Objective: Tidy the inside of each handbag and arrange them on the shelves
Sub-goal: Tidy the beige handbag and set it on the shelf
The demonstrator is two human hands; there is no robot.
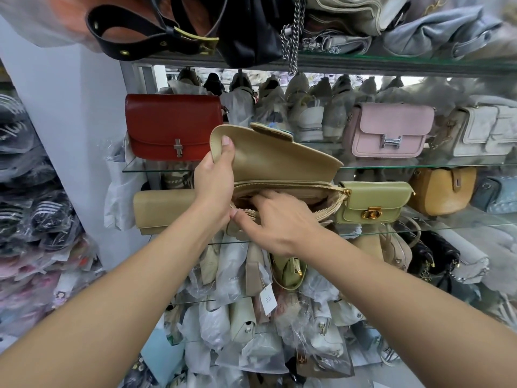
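Observation:
A beige handbag (279,161) is held up in front of the glass shelves with its flap lifted and its zipped mouth open. My left hand (215,177) grips the bag's left side, thumb pressed on the raised flap. The fingers of my right hand (277,217) reach into the opening, their tips hidden inside, and its thumb lies along the front zip edge. On the shelves behind stand a red flap bag (173,127), a pink bag (391,130), a light green bag (375,203), a mustard bag (442,191) and a beige clutch (162,211).
Glass shelves (419,166) run across the view. The top shelf carries a black strap (145,37), a black bag and a hanging chain (293,37). Lower shelves are packed with bags in plastic wrap (251,331). Wrapped goods are stacked at the left (28,205).

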